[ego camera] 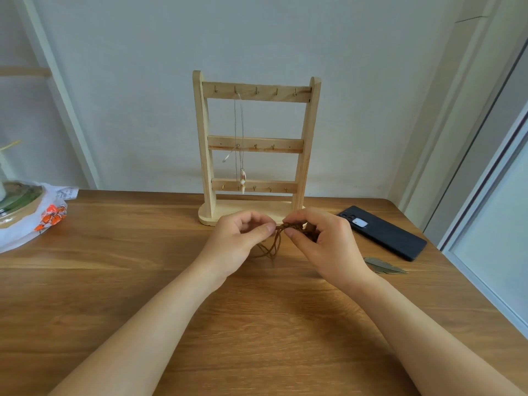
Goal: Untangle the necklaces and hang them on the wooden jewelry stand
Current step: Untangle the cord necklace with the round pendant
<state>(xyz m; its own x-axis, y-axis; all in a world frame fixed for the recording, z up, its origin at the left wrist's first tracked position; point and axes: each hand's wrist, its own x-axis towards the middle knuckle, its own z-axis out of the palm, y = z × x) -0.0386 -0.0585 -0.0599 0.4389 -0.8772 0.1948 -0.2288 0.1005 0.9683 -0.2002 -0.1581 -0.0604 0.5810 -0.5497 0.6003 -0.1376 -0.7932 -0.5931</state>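
A wooden jewelry stand (255,92) with three hooked bars stands at the back middle of the table. One thin silver necklace (241,130) with a pale pendant hangs from a top-bar hook. In front of the stand's base, my left hand (240,241) and my right hand (323,241) both pinch a tangled brown cord necklace (275,241) between thumb and fingers. Loops of the cord hang down between my hands to the tabletop. Part of the tangle is hidden inside my right hand.
A dark phone (384,231) lies at the right of the wooden table (257,324), with a bronze leaf-shaped pendant (384,266) near it. A plastic bag with a round container (31,215) sits at the left edge. The wall is right behind the stand.
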